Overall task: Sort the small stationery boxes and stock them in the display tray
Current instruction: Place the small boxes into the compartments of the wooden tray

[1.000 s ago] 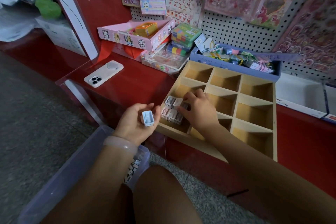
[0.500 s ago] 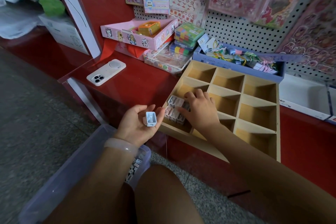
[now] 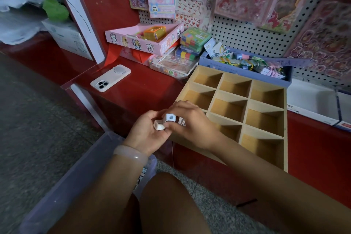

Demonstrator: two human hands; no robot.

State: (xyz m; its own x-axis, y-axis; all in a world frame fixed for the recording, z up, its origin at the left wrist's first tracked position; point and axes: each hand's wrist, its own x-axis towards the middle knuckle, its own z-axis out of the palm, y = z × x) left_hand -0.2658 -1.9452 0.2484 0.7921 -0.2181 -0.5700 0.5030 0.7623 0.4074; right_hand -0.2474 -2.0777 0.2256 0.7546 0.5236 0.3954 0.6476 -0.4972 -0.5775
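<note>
My left hand [image 3: 145, 132] holds a small white stationery box [image 3: 159, 125] in its fingers, just in front of the wooden display tray [image 3: 247, 100]. My right hand [image 3: 192, 122] pinches a second small white box with a heart-shaped cutout [image 3: 170, 117] right above the first, and the two hands touch. A bit of striped packaging [image 3: 180, 121] shows behind my right fingers, over the tray's near-left compartment, which my hands hide. The other compartments in view hold nothing. A clear plastic bin [image 3: 76, 176] sits under my left forearm with more small boxes [image 3: 141, 175] inside.
A white phone [image 3: 111, 78] lies on the red shelf to the left. Behind the tray stand a pink carton [image 3: 142, 42], stacked colourful packs [image 3: 193, 40] and a blue box of trinkets [image 3: 247, 64]. Sticker sheets hang on the pegboard [image 3: 247, 34]. My knee fills the foreground.
My right hand left the tray's near-left compartment and came back to my left hand, now pinching a second small white box. The left hand shifted slightly right to meet it.
</note>
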